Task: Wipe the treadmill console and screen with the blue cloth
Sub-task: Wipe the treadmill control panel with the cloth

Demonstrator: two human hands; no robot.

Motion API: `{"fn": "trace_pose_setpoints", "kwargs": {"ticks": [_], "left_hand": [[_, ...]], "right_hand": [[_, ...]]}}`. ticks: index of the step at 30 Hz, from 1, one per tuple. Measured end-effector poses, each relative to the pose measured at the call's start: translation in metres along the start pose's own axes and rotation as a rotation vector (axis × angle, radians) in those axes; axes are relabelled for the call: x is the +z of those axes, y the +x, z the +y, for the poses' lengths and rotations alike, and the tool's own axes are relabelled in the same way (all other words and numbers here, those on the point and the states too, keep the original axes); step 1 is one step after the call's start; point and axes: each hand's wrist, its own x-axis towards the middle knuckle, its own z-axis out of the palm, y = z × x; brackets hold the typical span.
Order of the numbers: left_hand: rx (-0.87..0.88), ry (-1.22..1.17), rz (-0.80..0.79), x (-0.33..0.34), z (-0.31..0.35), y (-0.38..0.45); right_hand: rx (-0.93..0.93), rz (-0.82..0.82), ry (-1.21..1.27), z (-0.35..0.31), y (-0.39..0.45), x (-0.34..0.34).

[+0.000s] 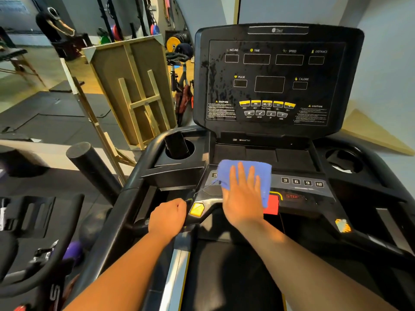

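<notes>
Right hand flat, fingers straight, pressing blue cloth on lower console. Left hand clamped round handlebar. Screen w/ spray drops sits straight ahead & up; right hand's nearer.

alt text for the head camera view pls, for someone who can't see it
A person's right hand presses a blue cloth flat on a treadmill's lower console, beside the red stop button, while the left hand grips the handlebar. Above, the dark screen shows wet spray drops on its left side; a phone stands in the left cup holder.
</notes>
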Motion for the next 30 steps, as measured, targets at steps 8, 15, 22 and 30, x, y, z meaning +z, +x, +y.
{"fn": "trace_pose_setpoints", "kwargs": {"ticks": [8, 15, 22, 30], "left_hand": [[0.081, 0.174, -0.037, -0.003, 0.001, -0.001], [0.085, 0.203, -0.039, -0.003, 0.002, 0.001], [0.113, 0.277, -0.094, -0.006, 0.007, -0.001], [0.171, 0.355, -0.100, -0.005, 0.006, -0.003]], "right_hand": [[-0.471, -0.068, -0.069, 0.062, -0.026, 0.001], [-0.027, -0.031, -0.021, 0.027, -0.014, -0.005], [-0.455, -0.057, -0.039, 0.075, -0.034, 0.003], [0.124, 0.002, 0.066, 0.051, -0.021, -0.010]]}}
